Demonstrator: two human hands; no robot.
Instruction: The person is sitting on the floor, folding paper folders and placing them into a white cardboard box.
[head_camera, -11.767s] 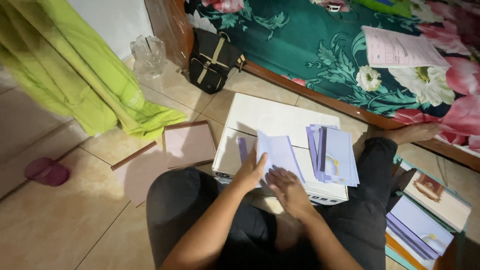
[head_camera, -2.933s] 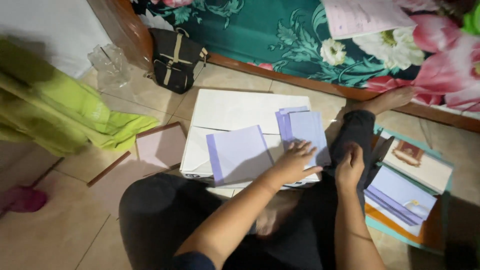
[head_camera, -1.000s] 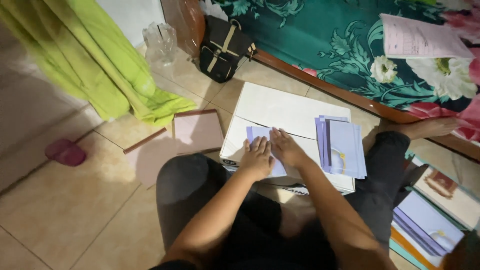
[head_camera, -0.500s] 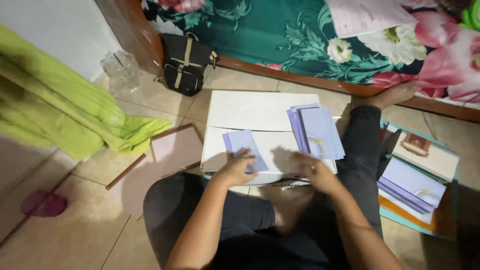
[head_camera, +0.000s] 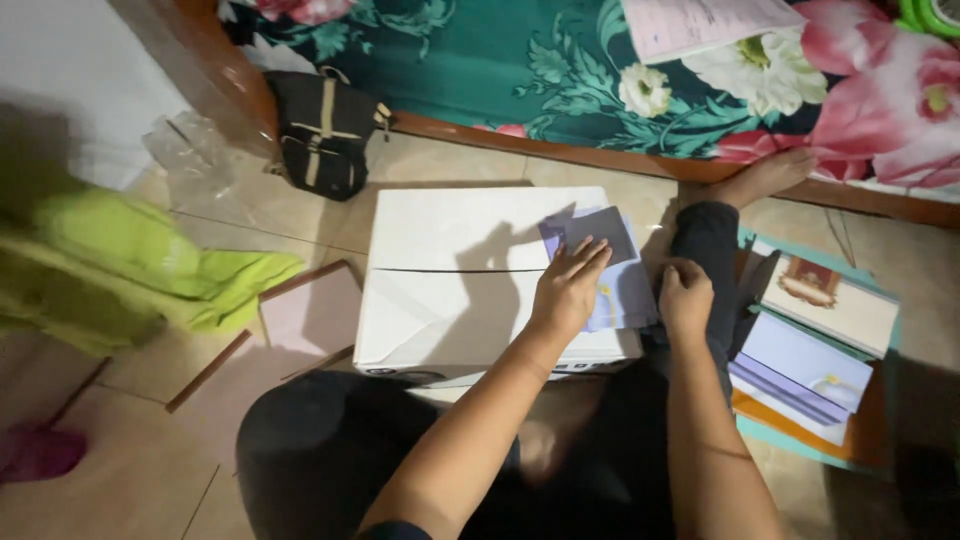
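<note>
Looking down through the head camera, I see my left hand (head_camera: 568, 285) lying flat, fingers (head_camera: 590, 255) spread and pressing on a small stack of pale lilac paper cards (head_camera: 605, 262) at the right end of a white cardboard box (head_camera: 470, 275), which stands on the tiled floor (head_camera: 150, 380) in front of my crossed legs. My right hand (head_camera: 685, 300) sits just beside the stack at the box's right edge, curled into a loose fist; I cannot tell whether it grips anything.

I judge the cards light, thin and a little slippery against one another, stiff enough to hold flat but easy to crease. Pinching the stack along its long free edge, thumb under and fingers above, should keep it square.

To my right on the floor lies a pile of flat rectangular packs: a cream one with a dark red ornament (head_camera: 825, 300) on top, a lilac one (head_camera: 800, 365) below it, and an orange sheet under them. A black bag with tan straps (head_camera: 322, 130) leans by the wooden bed frame. A pinkish printed sheet (head_camera: 700, 22) rests on the green floral bedspread (head_camera: 560, 70). Lime-green cloth (head_camera: 130, 265) is heaped at the left.
</note>
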